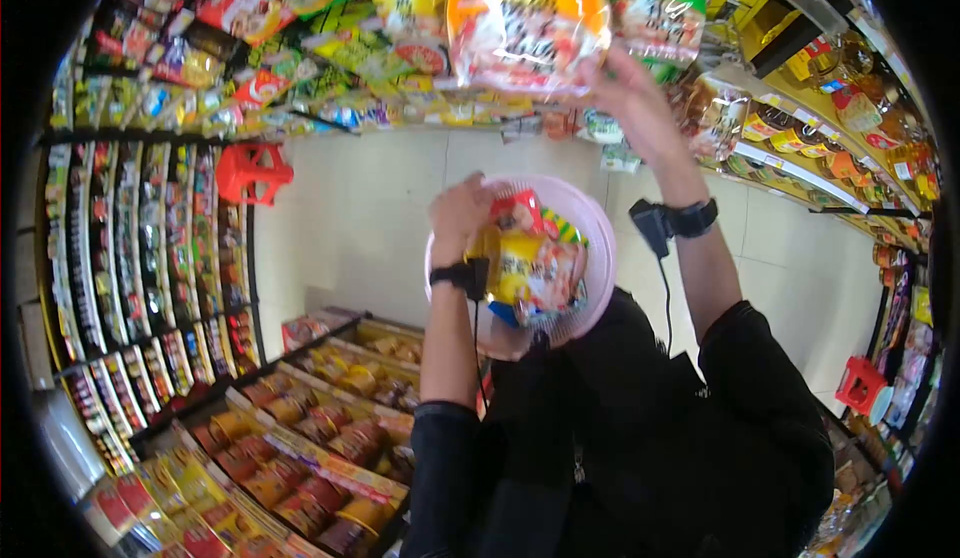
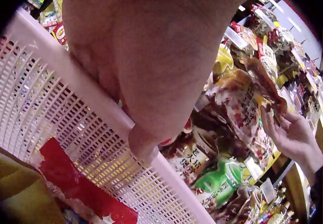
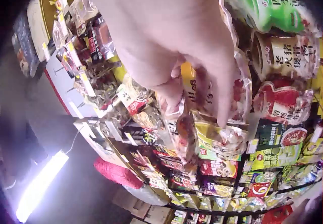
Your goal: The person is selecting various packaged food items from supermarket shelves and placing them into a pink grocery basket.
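My left hand (image 1: 460,220) grips the rim of a pink plastic basket (image 1: 598,228), its thumb curled over the edge in the left wrist view. Inside the basket lie a yellow food packet (image 1: 517,266), a red packet (image 1: 517,211) and other bags. My right hand (image 1: 640,108) is raised to the shelf front, where it pinches the lower edge of a clear packet with an orange label (image 1: 530,23). From the left wrist view, that packet (image 2: 265,85) tilts away from the shelf above the fingers. A green-label packet (image 1: 657,8) hangs just to its right.
Packed display racks (image 1: 300,48) run along the front. Tall shelves (image 1: 150,248) stand at the left, bottle shelves (image 1: 850,108) at the right. A red stool (image 1: 253,173) is on the tiled floor (image 1: 350,198). Open bins of jars (image 1: 320,428) sit close behind at the left.
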Action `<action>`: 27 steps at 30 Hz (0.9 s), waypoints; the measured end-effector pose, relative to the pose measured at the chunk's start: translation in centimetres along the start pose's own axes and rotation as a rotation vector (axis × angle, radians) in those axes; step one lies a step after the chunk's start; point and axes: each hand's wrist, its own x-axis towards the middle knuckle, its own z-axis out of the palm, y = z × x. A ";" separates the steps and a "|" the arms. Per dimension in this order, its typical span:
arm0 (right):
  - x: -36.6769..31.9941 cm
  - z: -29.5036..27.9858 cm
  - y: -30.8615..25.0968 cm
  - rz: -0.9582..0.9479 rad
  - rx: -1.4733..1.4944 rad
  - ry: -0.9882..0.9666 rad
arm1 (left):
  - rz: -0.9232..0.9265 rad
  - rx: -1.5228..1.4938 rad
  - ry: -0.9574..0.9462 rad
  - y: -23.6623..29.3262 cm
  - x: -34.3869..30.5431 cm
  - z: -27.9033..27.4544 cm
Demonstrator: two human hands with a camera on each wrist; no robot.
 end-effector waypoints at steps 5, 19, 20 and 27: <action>-1.5 -1.3 -1.0 0.009 0.040 -0.184 | -0.091 -0.015 -0.110 -0.8 0.4 -4.5; -6.7 -1.6 11.1 0.003 -0.855 -0.430 | 0.024 -0.532 -0.218 -3.8 1.4 -6.7; -6.6 -0.9 13.4 0.084 -0.875 -0.348 | 0.039 -0.398 -0.210 -3.8 2.6 -5.6; -10.7 1.3 7.4 -0.246 -1.096 0.081 | 0.277 -0.124 -0.128 -1.6 3.8 -4.7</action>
